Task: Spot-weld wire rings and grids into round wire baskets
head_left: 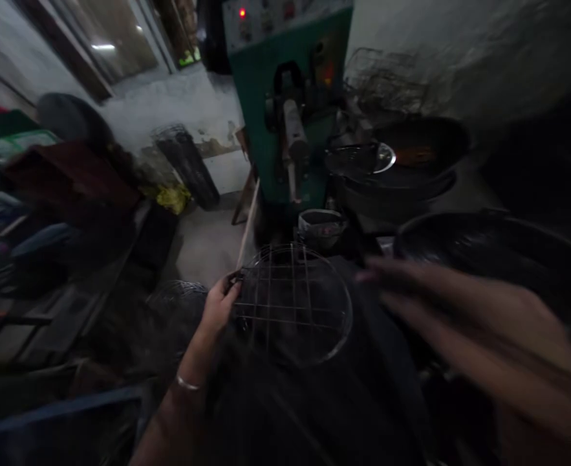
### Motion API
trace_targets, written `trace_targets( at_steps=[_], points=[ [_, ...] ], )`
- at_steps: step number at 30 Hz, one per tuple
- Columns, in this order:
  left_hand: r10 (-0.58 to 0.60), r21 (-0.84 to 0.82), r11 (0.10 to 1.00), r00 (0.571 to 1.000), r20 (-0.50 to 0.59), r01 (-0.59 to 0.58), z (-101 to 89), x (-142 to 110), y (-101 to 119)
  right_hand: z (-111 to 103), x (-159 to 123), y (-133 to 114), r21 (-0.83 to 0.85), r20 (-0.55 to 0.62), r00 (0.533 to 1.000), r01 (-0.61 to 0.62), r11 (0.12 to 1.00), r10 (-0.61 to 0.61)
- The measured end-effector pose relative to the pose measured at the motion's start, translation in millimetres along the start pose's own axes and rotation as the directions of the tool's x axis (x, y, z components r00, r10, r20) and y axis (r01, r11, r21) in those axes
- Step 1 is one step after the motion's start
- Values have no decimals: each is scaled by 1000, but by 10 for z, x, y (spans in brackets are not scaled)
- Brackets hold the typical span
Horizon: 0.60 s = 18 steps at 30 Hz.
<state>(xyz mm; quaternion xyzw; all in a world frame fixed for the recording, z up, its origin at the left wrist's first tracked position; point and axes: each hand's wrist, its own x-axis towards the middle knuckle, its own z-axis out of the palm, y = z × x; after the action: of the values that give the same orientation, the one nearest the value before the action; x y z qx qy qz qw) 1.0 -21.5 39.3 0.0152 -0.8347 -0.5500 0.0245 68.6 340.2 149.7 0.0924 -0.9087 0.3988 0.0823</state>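
My left hand (223, 305) is closed round the left rim of a round wire rack (293, 304), its thumb and fingers pinching the wire. The rack is a metal ring crossed by several straight wires, held over my dark-clothed lap. My right hand (396, 275) is smeared by motion, right of the rack and apart from it, close to a dark basin (489, 243). Its fingers are too blurred to show what they do. Ahead stands a green machine (246, 84) with a red light and a metal arm (295, 139) that points down toward me.
A wide dark pan (445, 145) with a shiny metal ring (386, 158) stands right of the machine. Below the machine is a small grey container (321, 223). A stack of wire rings (188, 162) leans by the wall. More wire pieces (181, 291) lie left of my left hand.
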Motion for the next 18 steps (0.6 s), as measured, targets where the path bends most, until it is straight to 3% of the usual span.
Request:
trace_targets(
  at_steps=[2,5,8,13,18],
  points=[
    [42,-36,999,998,47,-40,16,11,-12,116,318,230,-7,-73,996,-50,999,49],
    [44,-44,998,995,86,-40,34,18,-22,402,560,510,66,97,994,-60,996,53],
    [9,-101,995,996,92,0,56,30,-28,583,581,623,175,155,988,-47,983,20],
    [-45,-230,971,993,113,71,85,54,-55,575,708,581,178,214,975,-104,979,65],
    [-53,-219,973,991,124,79,60,81,0,489,905,557,198,274,953,-188,962,130]
  ],
)
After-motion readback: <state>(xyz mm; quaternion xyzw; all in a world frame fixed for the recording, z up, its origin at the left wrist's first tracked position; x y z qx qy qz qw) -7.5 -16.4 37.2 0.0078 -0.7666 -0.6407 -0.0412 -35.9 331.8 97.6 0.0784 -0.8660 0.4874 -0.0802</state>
